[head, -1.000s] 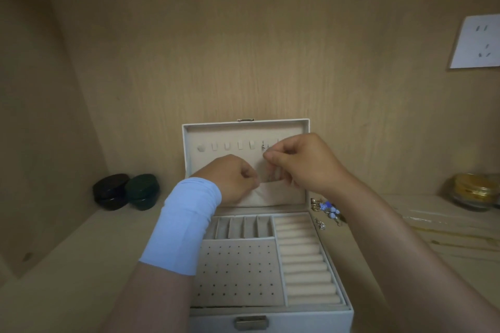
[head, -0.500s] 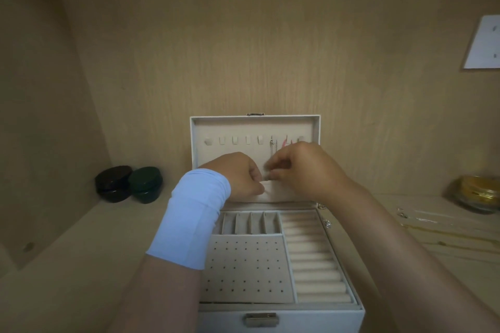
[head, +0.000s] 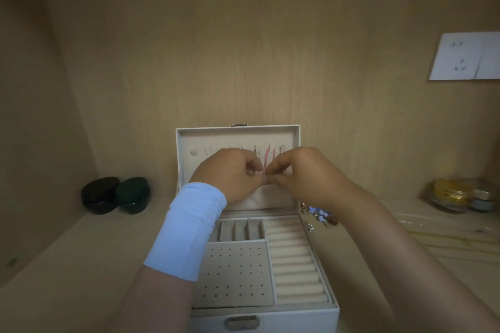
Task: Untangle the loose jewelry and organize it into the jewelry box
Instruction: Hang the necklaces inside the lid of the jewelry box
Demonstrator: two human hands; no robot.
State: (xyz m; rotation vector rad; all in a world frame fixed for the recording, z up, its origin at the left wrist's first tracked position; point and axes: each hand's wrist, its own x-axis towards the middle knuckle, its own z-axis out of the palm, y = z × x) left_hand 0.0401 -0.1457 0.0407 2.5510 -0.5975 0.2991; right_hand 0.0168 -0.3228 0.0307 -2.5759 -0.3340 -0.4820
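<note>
The white jewelry box stands open in front of me, its lid upright with a row of hooks. A pink necklace hangs from hooks at the lid's right, a thin silver chain beside it. My left hand and my right hand meet in front of the lid, both pinching the lower end of the pink necklace at the lid's pocket. Loose jewelry with blue beads lies on the shelf just right of the box.
Two dark round cases sit at the back left. Glass jars stand at the far right. Thin gold chains lie on the shelf to the right. A white socket plate is on the back wall.
The pink necklace now hangs from the lid's hooks; a second ago the hands were up at the hooks. Both hands have dropped lower and pinch its bottom end. The view has shifted.
</note>
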